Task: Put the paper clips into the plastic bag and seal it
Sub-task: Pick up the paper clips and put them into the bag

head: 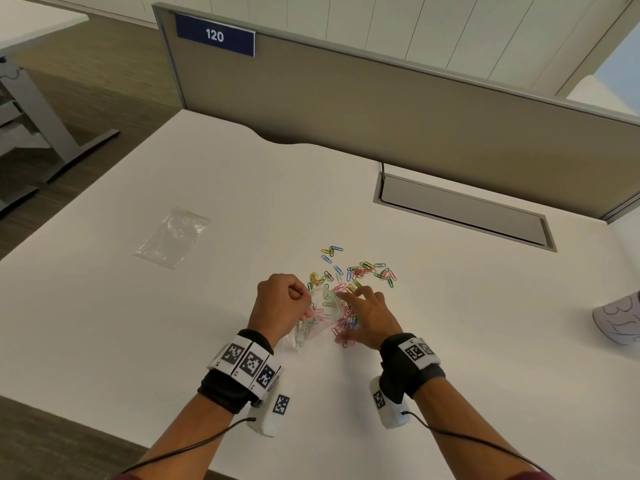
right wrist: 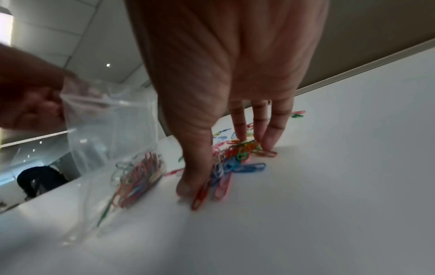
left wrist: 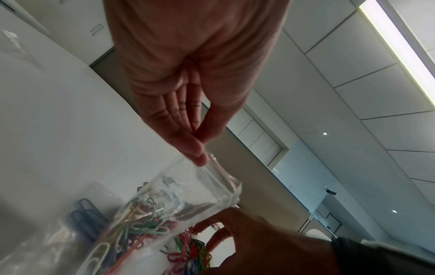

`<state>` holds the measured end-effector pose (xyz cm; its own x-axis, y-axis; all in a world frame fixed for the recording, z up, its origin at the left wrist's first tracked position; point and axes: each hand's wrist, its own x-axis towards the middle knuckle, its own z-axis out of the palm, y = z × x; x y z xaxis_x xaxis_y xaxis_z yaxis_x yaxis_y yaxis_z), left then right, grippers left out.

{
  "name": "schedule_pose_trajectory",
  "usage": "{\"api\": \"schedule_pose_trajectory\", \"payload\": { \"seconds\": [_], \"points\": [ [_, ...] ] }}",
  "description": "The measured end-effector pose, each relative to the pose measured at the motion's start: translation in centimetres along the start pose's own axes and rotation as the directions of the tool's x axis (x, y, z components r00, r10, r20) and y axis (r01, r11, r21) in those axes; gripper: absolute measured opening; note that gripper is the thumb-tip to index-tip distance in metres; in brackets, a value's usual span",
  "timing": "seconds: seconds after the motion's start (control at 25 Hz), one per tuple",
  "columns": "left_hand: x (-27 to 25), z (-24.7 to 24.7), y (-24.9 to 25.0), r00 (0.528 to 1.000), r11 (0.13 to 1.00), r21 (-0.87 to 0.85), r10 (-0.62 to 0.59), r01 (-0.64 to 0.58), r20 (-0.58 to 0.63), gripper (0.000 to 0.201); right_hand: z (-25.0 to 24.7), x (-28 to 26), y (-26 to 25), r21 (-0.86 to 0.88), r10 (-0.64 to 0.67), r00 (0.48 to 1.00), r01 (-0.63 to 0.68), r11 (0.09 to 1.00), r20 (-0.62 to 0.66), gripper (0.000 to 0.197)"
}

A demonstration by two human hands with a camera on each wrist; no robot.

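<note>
My left hand (head: 284, 303) (left wrist: 200, 154) pinches the rim of a clear zip plastic bag (head: 320, 317) (left wrist: 179, 195) (right wrist: 110, 130) and holds its mouth up and open, facing right. Several coloured paper clips lie inside the bag's lower end on the table. My right hand (head: 363, 313) (right wrist: 219, 163) is just right of the bag mouth. Its straight fingers and thumb press down on the white table around a heap of loose paper clips (head: 360, 271) (right wrist: 237, 156) (left wrist: 193, 254). More clips are scattered beyond the fingers.
A second, empty clear bag (head: 173, 237) lies flat at the far left of the white table (head: 207, 341). A grey cable hatch (head: 464, 209) sits at the back right below the partition (head: 381, 109). A pale patterned object (head: 620, 320) stands at the right edge.
</note>
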<state>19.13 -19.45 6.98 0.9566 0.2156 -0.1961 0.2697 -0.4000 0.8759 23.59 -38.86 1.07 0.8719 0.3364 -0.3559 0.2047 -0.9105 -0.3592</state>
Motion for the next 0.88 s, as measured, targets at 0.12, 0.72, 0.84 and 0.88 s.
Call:
{"api": "schedule_pose_trajectory", "payload": {
  "seconds": [0.12,0.72,0.84,0.88],
  "points": [
    [0.1,0.2,0.0,1.000,1.000,0.007,0.009,-0.009,0.007,0.006,1.1,0.5,0.1,0.018,-0.029,0.991,0.032,0.999,-0.131,0.039],
    [0.5,0.9,0.1,0.999,1.000,-0.007,0.008,-0.008,0.053,0.006,-1.8,-1.1,1.2,0.768,0.318,0.924,-0.044,0.639,-0.212,0.015],
    [0.6,1.1,0.3,0.997,1.000,-0.012,0.003,-0.002,0.074,0.005,-3.9,-2.7,0.0,0.935,0.241,0.965,0.006,0.353,-0.098,0.023],
    [0.6,1.2,0.4,0.997,1.000,-0.012,0.001,0.000,0.081,0.004,-4.6,-3.1,-0.5,0.950,0.197,0.978,0.000,0.312,-0.064,0.024]
  ]
}}
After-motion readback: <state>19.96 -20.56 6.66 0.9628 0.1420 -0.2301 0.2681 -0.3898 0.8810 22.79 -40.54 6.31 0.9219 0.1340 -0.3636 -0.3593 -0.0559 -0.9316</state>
